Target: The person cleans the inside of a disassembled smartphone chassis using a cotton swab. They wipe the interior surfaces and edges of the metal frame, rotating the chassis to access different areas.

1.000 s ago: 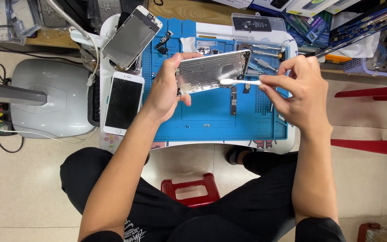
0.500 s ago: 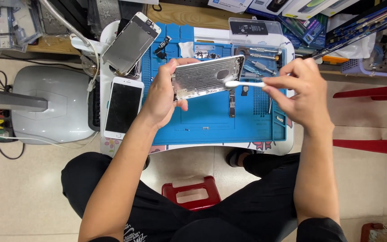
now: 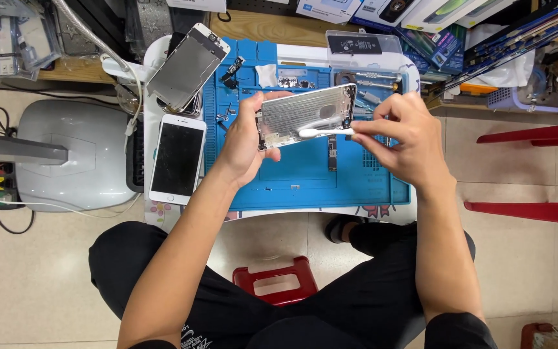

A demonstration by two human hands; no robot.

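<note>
Above blue mat [image 3: 305, 184], left hand [image 3: 243, 139] gripping phone housing's [image 3: 305, 113] edge; right hand [image 3: 402, 139] pinching white brush [image 3: 321, 132].

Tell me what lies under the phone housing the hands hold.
Under the phone housing, held by the left hand, lies the blue mat. The right hand holds a white brush. Housing hides more.

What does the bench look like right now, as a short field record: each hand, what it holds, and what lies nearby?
left hand: grip on silver phone shell, held above the mat
right hand: grip on white brush, its head on the shell's inside
mat: blue, small parts and tools on it
white phone: flat, left of the mat, screen dark
screen panel: tilted, behind the white phone
stool: red, between the legs
</note>
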